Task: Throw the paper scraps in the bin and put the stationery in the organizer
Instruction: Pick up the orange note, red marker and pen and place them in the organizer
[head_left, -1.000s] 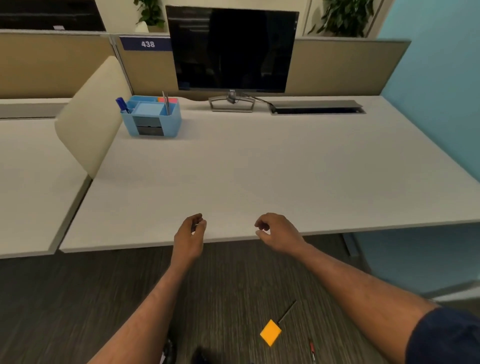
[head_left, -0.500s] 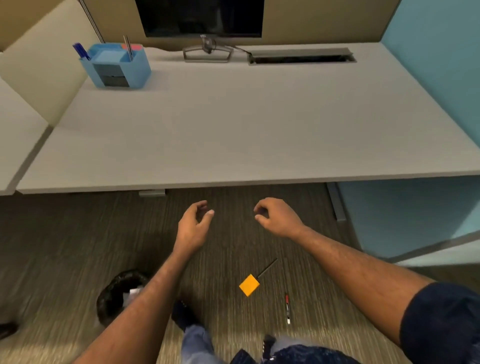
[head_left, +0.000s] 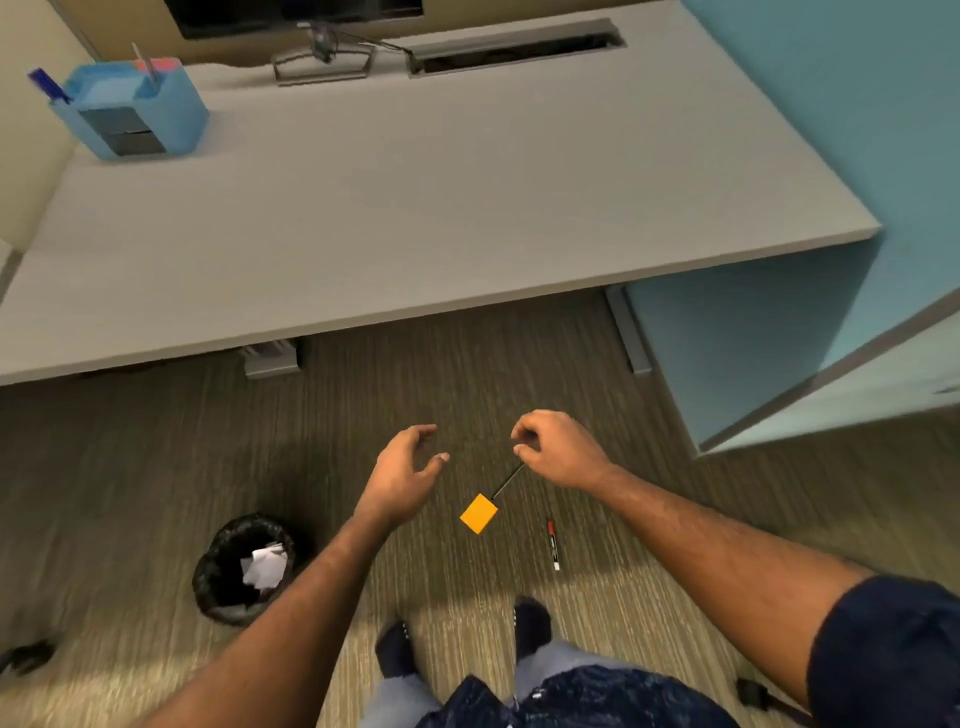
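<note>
The view has tipped further down since half a second ago, so the counter (head_left: 415, 208) has slid up the frame and both hands now hang over the carpet, closer to the dropped stationery. The left hand (head_left: 402, 480) is spread, its grip apart and empty; the right hand (head_left: 558, 449) is curled with fingertips nearly together just above the far end of a thin black pen (head_left: 506, 480), though contact cannot be made out. Three items lie on the floor: that pen, one orange sticky-note pad (head_left: 478, 513) touching its near end, and one red-and-black marker (head_left: 552, 543) just beside. One black-lined bin (head_left: 241, 569) holds white paper scraps (head_left: 264, 567), apparently already thrown away. One blue organizer (head_left: 132, 111) waits at the counter's far left corner, well apart, so each item likely needs carrying up.
</note>
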